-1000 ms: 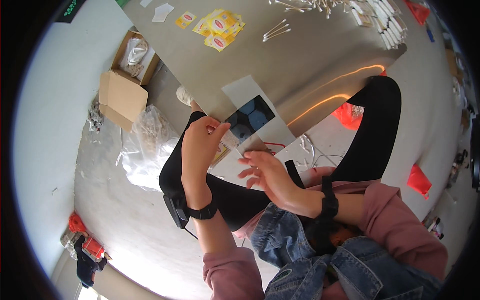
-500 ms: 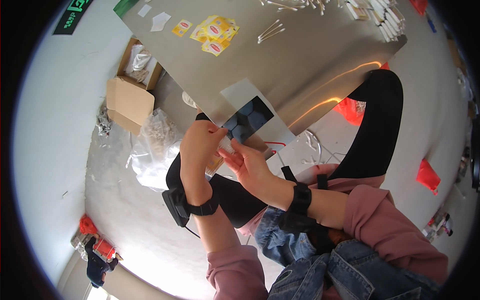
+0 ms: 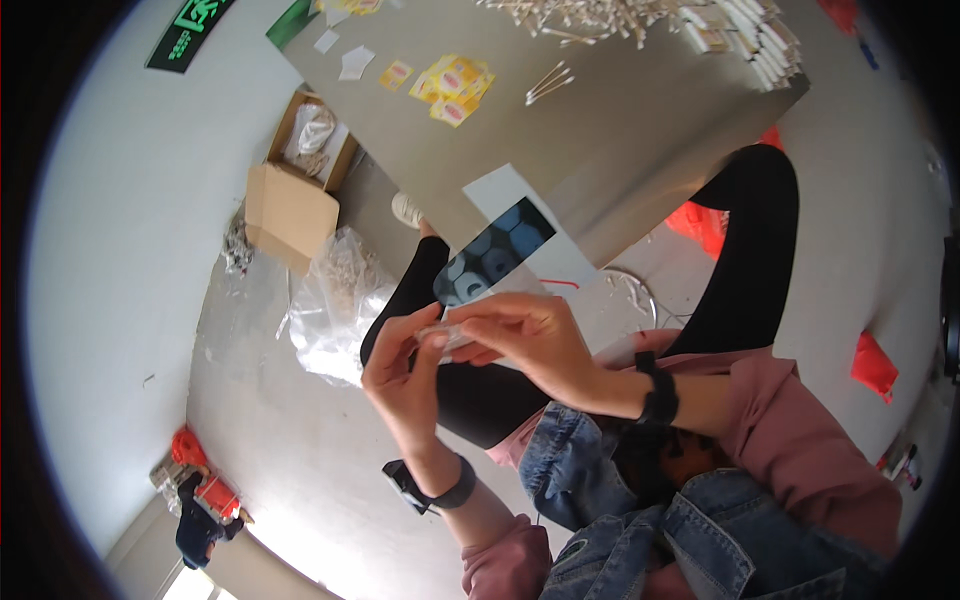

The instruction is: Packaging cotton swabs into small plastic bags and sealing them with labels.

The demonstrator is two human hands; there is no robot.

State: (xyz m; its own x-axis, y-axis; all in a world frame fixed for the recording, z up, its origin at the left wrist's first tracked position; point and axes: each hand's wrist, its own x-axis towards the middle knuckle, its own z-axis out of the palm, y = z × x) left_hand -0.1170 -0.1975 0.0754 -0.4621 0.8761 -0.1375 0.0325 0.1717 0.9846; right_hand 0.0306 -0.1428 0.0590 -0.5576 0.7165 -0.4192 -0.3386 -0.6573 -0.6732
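Note:
Over my lap, just off the table's near corner, my left hand (image 3: 402,375) pinches a small clear plastic piece (image 3: 455,340) between thumb and fingers. My right hand (image 3: 535,340) meets it from the other side, its fingertips closed on the same piece. The hands mostly cover the piece, so its kind and contents cannot be made out. Beyond them a white sheet (image 3: 572,255) lies at the table edge. A dark picture with blue-grey hexagons (image 3: 505,240) lies over it, reaching past the corner.
On the metal table (image 3: 610,150) lie yellow printed cards (image 3: 453,85), three cotton swabs (image 3: 550,82), a loose swab heap (image 3: 590,15) and bundled swabs (image 3: 755,35). Left on the floor are an open cardboard box (image 3: 290,215) and a clear plastic bag (image 3: 330,325). A person (image 3: 200,530) is far lower left.
My hands have turned and come lower, with the right hand now over the plastic piece. An orange-yellow printed item seen under my left hand no longer shows. The view has shifted slightly.

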